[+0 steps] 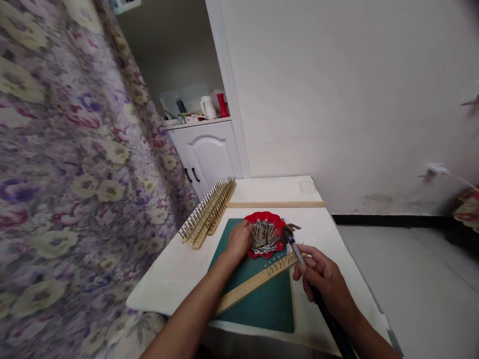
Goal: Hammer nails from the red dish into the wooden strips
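My left hand (239,240) is at the left side of a red scalloped dish (258,217), its fingers curled together; whatever they may hold is hidden. Loose metal nails (265,237) fill the dish. My right hand (327,279) grips a hammer (298,253) by its metal shaft and dark handle, the head up beside the dish's right edge. Below the dish, a wooden strip (249,288) lies slanted across a green mat (269,311). Nails stand upright in the strip's right end, while rows of small holes show along its left part.
Several nail-studded wooden strips (200,240) lie at the table's left. A bare wooden strip (277,204) crosses the white table (160,284) near its back. A flowered curtain (86,199) hangs at left; a white cabinet (211,154) and a wall stand behind.
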`<action>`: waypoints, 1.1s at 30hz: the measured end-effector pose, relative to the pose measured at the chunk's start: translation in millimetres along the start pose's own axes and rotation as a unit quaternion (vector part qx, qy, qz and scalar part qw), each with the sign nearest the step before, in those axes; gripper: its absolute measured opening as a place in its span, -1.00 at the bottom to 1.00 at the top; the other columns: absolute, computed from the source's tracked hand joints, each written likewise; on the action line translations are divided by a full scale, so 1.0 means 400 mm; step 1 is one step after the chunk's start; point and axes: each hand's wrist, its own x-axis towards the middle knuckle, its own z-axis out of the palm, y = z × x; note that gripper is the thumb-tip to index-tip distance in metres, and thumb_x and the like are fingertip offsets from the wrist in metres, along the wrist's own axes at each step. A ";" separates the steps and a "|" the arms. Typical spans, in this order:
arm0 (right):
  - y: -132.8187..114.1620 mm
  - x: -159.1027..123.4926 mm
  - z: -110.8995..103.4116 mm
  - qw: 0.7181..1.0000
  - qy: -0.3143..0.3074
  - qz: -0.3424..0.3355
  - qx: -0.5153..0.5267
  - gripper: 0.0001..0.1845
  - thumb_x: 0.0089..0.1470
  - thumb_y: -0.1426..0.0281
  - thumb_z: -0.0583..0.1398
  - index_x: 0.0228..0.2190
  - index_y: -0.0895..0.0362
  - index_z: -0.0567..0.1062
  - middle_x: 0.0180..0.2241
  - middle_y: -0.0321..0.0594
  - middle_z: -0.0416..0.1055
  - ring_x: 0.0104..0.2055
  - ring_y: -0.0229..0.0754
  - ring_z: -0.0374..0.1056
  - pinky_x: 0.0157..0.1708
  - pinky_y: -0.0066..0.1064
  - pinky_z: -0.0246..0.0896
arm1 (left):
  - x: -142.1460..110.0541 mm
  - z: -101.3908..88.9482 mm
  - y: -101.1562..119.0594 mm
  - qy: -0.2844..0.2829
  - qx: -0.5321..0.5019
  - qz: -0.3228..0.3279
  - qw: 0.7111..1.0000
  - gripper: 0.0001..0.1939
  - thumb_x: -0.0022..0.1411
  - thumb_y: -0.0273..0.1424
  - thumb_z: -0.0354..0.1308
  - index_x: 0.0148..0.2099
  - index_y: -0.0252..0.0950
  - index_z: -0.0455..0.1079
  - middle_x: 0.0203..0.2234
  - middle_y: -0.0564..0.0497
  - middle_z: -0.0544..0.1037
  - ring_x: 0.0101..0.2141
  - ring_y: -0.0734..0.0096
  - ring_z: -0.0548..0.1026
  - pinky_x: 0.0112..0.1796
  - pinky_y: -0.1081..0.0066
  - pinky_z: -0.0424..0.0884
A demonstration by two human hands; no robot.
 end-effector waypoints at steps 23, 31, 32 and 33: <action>0.027 0.011 0.018 1.000 0.009 -0.027 0.005 -0.57 0.00 0.30 0.21 -0.10 0.19 0.31 -0.56 -0.38 0.39 -0.79 -0.46 0.10 -0.78 -0.59 -0.06 | -0.175 -0.077 0.036 -0.001 -0.072 0.002 0.997 -0.80 0.25 -0.40 -0.06 -0.25 -0.27 0.39 -0.34 -0.02 0.46 -0.30 0.35 0.41 -0.27 0.44 0.27; 0.050 0.010 0.051 0.999 0.029 -0.032 0.032 -0.52 -0.11 0.36 0.27 -0.11 0.17 0.32 -0.54 -0.38 0.39 -0.76 -0.45 0.07 -0.81 -0.61 -0.05 | -0.297 -0.034 0.151 -0.042 -0.287 -0.081 0.954 -0.79 0.22 -0.29 0.01 -0.27 -0.30 0.39 -0.48 0.06 0.40 -0.42 0.42 0.34 -0.39 0.50 0.24; 0.053 0.010 0.052 0.998 0.031 -0.036 0.036 -0.51 -0.12 0.38 0.28 -0.11 0.16 0.33 -0.53 -0.38 0.39 -0.75 -0.45 0.08 -0.81 -0.61 -0.04 | -0.302 -0.028 0.162 -0.050 -0.297 -0.081 0.950 -0.80 0.22 -0.30 0.01 -0.27 -0.30 0.38 -0.49 0.07 0.38 -0.43 0.43 0.33 -0.39 0.50 0.23; 0.055 0.009 0.053 0.998 0.031 -0.039 0.041 -0.50 -0.14 0.39 0.29 -0.11 0.16 0.33 -0.53 -0.38 0.39 -0.75 -0.44 0.08 -0.81 -0.61 -0.03 | -0.306 -0.024 0.171 -0.056 -0.302 -0.077 0.948 -0.80 0.22 -0.30 0.01 -0.28 -0.30 0.38 -0.49 0.08 0.37 -0.43 0.44 0.32 -0.39 0.51 0.22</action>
